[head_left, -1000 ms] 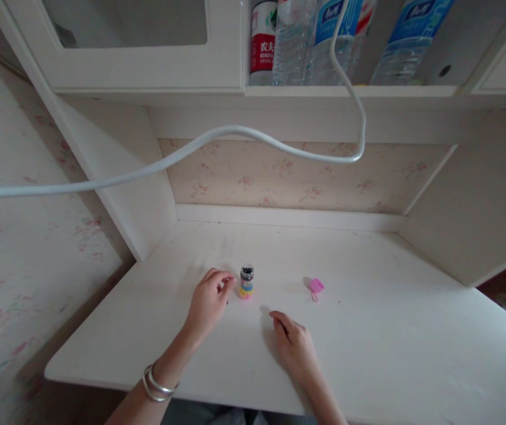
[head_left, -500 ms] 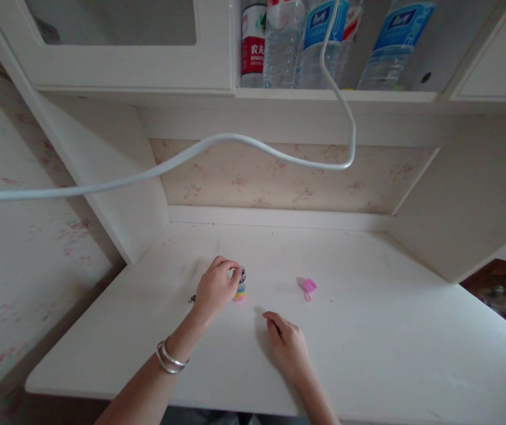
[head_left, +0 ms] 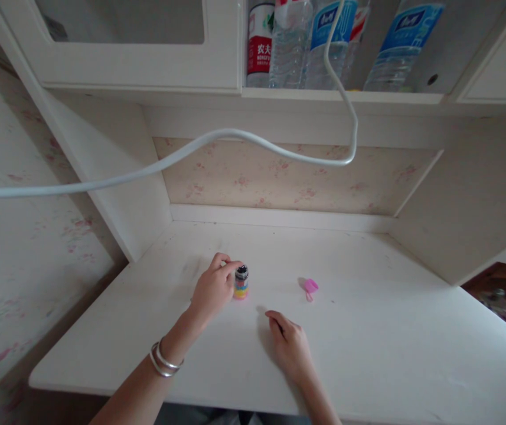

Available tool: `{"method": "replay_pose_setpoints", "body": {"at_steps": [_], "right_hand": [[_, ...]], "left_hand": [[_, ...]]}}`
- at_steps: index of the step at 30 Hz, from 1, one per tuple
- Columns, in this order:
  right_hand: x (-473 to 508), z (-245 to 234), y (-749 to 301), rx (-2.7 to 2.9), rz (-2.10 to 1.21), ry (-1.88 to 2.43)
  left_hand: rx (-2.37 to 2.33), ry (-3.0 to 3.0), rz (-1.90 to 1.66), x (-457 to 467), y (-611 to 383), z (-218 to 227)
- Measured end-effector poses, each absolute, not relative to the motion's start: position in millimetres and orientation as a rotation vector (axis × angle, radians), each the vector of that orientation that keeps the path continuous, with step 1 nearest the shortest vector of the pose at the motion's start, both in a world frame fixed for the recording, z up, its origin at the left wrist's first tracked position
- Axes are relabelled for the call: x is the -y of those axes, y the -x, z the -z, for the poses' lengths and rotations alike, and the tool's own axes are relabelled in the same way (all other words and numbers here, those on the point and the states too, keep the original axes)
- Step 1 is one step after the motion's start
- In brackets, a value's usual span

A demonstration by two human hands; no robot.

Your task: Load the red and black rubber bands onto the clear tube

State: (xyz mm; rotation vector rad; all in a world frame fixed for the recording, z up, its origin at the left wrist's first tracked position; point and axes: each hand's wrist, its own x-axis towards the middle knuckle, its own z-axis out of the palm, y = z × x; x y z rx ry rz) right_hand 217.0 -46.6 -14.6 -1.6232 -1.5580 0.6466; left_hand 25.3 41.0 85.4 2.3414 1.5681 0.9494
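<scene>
A tiny jar point(head_left: 241, 282) with bright coloured bands and dark contents at its top stands upright on the white desk point(head_left: 368, 330). My left hand point(head_left: 214, 288), with bangles on the wrist, is just left of the jar, thumb and forefinger pinched together at its rim; whatever they hold is too small to see. My right hand point(head_left: 289, 346) lies on the desk in front of the jar, fingers curled loosely under, nothing visible in it. A small pink scoop point(head_left: 310, 287) lies to the right of the jar.
A white cable point(head_left: 217, 139) hangs across the view above the desk. Several water bottles point(head_left: 297, 41) and a red-labelled bottle point(head_left: 260, 44) stand on the shelf overhead. Side panels close the desk in at left and right.
My left hand went from beside the jar to over its top, then drew back a little, so the jar's mouth shows again. The right hand stayed put.
</scene>
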Motion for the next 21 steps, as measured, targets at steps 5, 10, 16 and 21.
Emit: {"method": "replay_pose_setpoints", "body": {"at_steps": [5,10,16,21], "right_hand": [[47,16,-217,1.566,-0.648,1.631],[46,15,-217,1.572,-0.635,1.617],[47,14,-216,1.548,-0.623,1.612],[47,14,-216,1.54,-0.626,1.593]], "left_hand": [[-1.671,-2.48,-0.681,-32,-22,-83],[-1.699,-2.487,-0.634,-32,-26,-86],[-1.681,-2.511,-0.586,-38,-29,-87],[-1.639,-2.457,-0.598,-44,-27,-85]]}}
